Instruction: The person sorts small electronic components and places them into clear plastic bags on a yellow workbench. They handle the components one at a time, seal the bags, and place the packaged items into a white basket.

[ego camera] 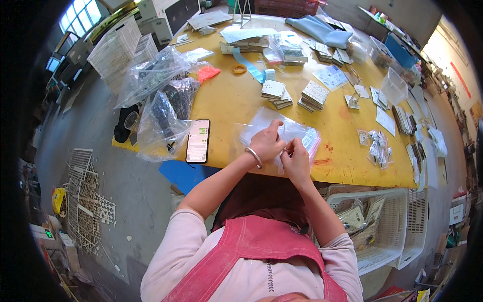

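My left hand, with a metal bangle at the wrist, is over a stack of clear plastic bags at the table's near edge. Its index finger points up and away, while the other fingers curl beside my right hand. The right thumb and fingers pinch together around something small and dark that is mostly hidden. What the left fingers hold, if anything, is covered by the hand. A printed label shows on the bags, which have pinkish edges at the right.
A phone with a lit screen lies left of my hands, beside large clear plastic bags. Stacked boards stand beyond the bags. Small packets lie to the right. White plastic baskets stand below the table's right side.
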Demonstrator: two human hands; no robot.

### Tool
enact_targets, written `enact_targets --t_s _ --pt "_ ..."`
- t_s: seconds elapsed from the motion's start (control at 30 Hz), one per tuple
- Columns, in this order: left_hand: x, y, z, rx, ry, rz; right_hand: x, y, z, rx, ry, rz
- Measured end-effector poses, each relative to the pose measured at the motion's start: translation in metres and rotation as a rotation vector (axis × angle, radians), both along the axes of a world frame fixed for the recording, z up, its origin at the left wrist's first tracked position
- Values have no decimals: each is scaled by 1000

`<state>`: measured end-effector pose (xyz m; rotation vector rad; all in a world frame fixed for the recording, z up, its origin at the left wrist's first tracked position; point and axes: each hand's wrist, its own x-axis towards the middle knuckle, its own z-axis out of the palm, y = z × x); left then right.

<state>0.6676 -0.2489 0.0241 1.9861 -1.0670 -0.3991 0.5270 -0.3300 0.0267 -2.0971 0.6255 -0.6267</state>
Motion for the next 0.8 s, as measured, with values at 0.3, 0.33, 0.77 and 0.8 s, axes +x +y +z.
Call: enact_targets --t_s 0.3,0.33,0.77,0.8 --pt "23 -15 2 -113 -199 2 -15 -1 -11 -93 -42 163" --pt "32 -18 -3 -143 -196 -7 -21 1 -9 -121 77 227" --pt "100 -15 -30 -112 92 -339 -69 12 9 -565 -182 35" --pt "103 -13 -27 -91 91 -354 -69 11 8 -575 -179 29"
